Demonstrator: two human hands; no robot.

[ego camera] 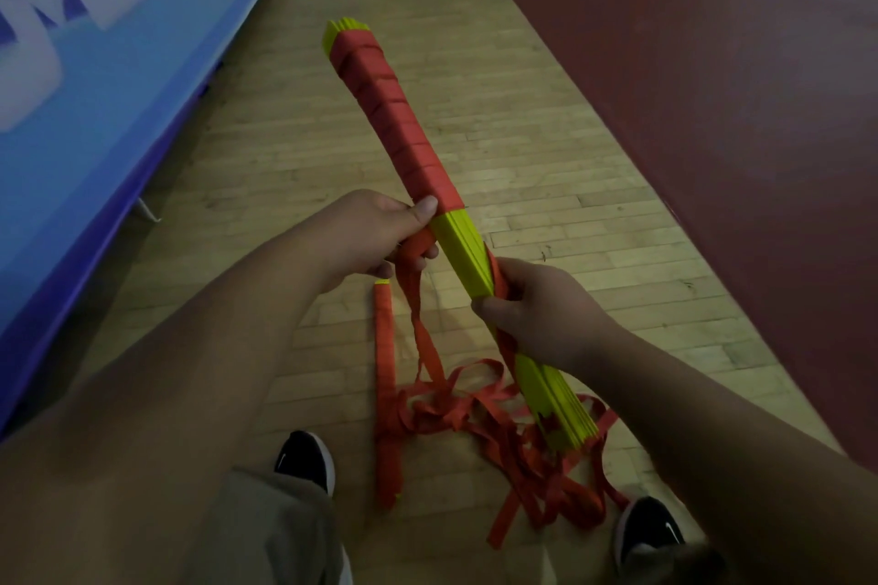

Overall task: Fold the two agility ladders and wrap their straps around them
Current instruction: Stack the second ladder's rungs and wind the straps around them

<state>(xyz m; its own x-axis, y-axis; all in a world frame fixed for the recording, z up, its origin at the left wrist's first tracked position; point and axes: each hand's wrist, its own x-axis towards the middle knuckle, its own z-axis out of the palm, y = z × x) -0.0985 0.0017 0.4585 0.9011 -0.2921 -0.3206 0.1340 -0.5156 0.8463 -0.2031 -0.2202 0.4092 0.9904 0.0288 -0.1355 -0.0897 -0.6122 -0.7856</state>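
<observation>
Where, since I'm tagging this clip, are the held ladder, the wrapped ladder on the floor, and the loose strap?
held ladder (394, 119): head view, on its strap-wrapped upper half.
floor ladder (386, 361): head view, middle of its wrapped length.
loose strap (456, 411): head view, on the tangled heap.

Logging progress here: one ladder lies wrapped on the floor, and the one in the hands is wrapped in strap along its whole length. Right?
Not quite. The head view shows the held ladder wrapped only along its far part, down to the left hand; the yellow stretch by the right hand is bare. The other ladder does lie wrapped on the floor.
</observation>
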